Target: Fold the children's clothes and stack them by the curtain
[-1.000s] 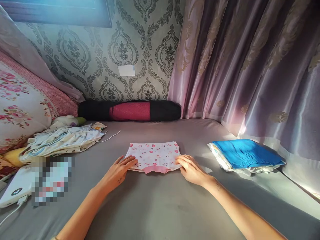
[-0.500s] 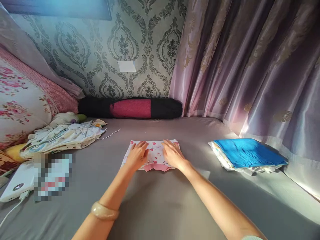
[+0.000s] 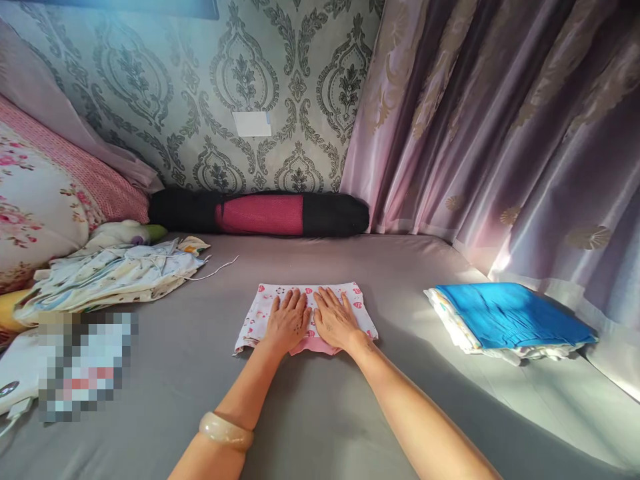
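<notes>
A folded white garment (image 3: 255,313) with a pink and red print lies on the grey bed sheet (image 3: 310,407) in front of me. Its pink edge (image 3: 315,345) faces my side. My left hand (image 3: 289,320) rests flat on the middle of the cloth, fingers stretched out and pointing away. Just beside it, my right hand (image 3: 334,317) also lies palm down on the fabric with straight fingers. The two hands are close together, thumbs nearly meeting. A pale bangle (image 3: 227,431) sits on my left forearm.
To the right is a folded stack topped with blue cloth (image 3: 515,313). Loose patterned clothes (image 3: 115,273) lie at left, near a white device (image 3: 20,367) with a cable. A black and red long bag (image 3: 260,213) lies along the wall; purple curtains (image 3: 450,133) hang at right.
Both hands have moved inward over the garment, from nearer its sides to its middle. The view has shifted slightly, and more of the garment's sides shows.
</notes>
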Available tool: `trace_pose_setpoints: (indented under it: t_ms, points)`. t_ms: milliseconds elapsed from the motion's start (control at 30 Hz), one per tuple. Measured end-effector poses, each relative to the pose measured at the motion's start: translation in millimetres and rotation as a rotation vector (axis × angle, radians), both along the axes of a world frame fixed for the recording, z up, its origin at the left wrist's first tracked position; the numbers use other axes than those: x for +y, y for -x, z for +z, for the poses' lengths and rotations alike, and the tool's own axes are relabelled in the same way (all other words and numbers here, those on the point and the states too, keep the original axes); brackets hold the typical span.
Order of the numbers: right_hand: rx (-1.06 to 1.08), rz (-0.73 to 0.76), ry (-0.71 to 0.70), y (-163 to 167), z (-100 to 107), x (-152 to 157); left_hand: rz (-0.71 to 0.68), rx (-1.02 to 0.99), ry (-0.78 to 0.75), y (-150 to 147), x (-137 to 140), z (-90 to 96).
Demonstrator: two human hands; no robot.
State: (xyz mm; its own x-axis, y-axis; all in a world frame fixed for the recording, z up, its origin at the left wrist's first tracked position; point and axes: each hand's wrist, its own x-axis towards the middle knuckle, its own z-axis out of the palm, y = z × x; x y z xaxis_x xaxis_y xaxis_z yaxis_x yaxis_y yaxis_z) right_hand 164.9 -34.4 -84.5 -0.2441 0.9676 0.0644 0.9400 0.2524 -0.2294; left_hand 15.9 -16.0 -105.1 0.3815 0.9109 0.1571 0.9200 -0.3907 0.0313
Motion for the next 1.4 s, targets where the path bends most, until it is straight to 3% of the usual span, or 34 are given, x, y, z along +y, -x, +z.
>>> trace_pose_setpoints:
  t_ms: [167,333,733,1067,1200,1400]
  points:
    - [-0.006,-0.002,0.035,-0.5,1.8,2.9,0.001,-0.016,0.007,-1.7,0.7,4.3]
    - [0.003,0.032,-0.022,2.7,4.3,8.8,0.059,-0.063,-0.013,1.7,7.5,12.6]
    - [0.005,0.114,-0.107,8.0,-12.4,14.5,0.042,0.013,0.018,10.6,13.5,0.2]
    - [-0.01,0.052,-0.108,-2.9,1.1,6.4,0.074,-0.103,-0.008,17.8,7.8,20.4]
    - [-0.034,-0.044,-0.078,-17.7,1.7,4.7,0.129,-0.066,-0.092,21.4,9.0,14.1]
    - [-0.043,-0.063,-0.016,-23.0,-7.0,8.1,0.155,0.01,-0.007,21.3,9.7,1.3]
